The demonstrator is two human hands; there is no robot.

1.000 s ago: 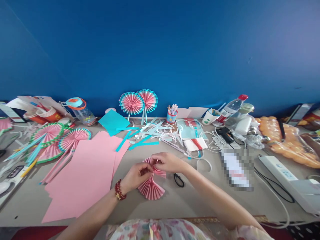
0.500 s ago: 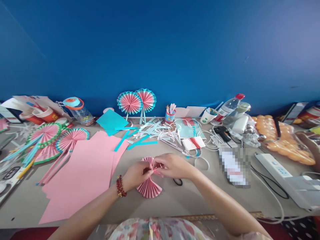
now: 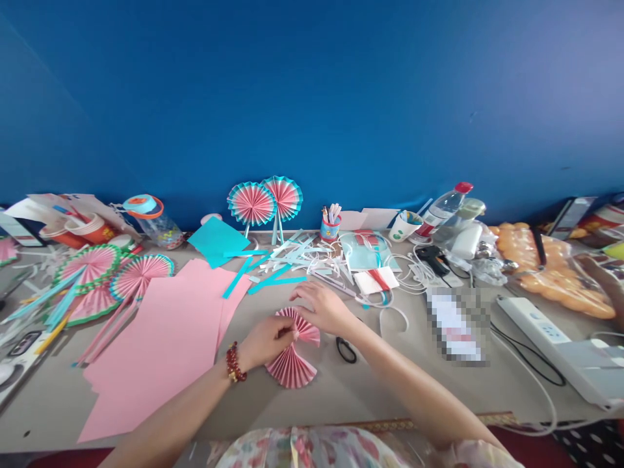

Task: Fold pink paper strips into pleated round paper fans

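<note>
The person's left hand (image 3: 268,341) is pinching the narrow middle of a pleated pink paper (image 3: 291,368) between the thumb and the fingers, and around this wrist a bracelet of dark red beads (image 3: 234,363) is sitting. The pleated paper is lying in front of the person, near the front edge of the grey table (image 3: 234,409), and it is spreading like a bow: one fan-shaped part is opening toward the person, the other toward the wall (image 3: 312,97). The right hand (image 3: 324,309) is reaching over the far part with its fingers loosely extended and gripping nothing; whether it is touching the folds, I cannot tell. The two hands are being near each other, but apart. Just beside the paper, under the right forearm, a black loop (image 3: 346,350) is lying. To the left, flat pink sheets (image 3: 166,344) are overlapping one another, and a teal sheet (image 3: 217,242) is lying behind them. Near the wall, two finished round fans (image 3: 251,203) are standing upright, while a pen cup (image 3: 330,229) is standing to the right of them, behind scattered paper strips (image 3: 305,252).
</note>
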